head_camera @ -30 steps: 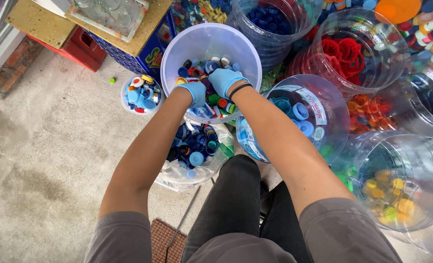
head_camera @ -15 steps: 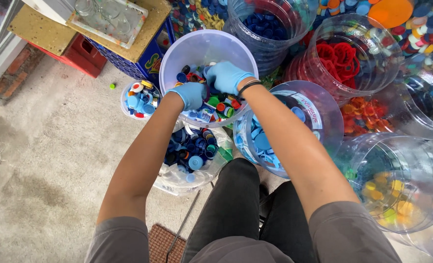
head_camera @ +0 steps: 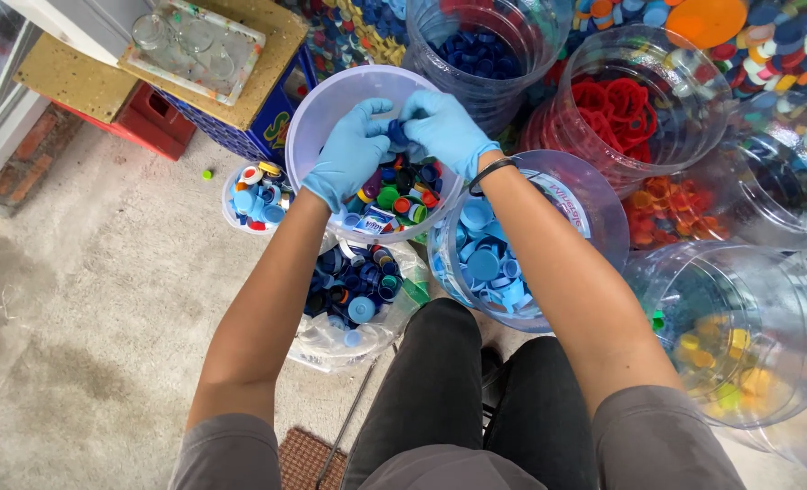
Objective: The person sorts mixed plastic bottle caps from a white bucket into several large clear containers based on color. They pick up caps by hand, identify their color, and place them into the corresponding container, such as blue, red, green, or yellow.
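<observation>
A white bucket (head_camera: 317,109) in front of me holds mixed coloured bottle caps (head_camera: 399,195). Both my hands wear blue gloves and meet above it. My left hand (head_camera: 349,156) and my right hand (head_camera: 446,132) pinch one dark blue cap (head_camera: 397,133) between their fingertips, just over the pile. A dark band sits on my right wrist.
Clear jars ring the bucket: dark blue caps (head_camera: 485,50), red caps (head_camera: 621,109), light blue caps (head_camera: 490,263), orange caps (head_camera: 667,204), yellow caps (head_camera: 726,358). A bag of dark caps (head_camera: 354,295) and a small tub (head_camera: 254,195) sit to the left. A blue crate (head_camera: 258,127) stands behind.
Both hands have risen out of the cap pile and come together toward the bucket's far side, now pinching a dark blue cap between them.
</observation>
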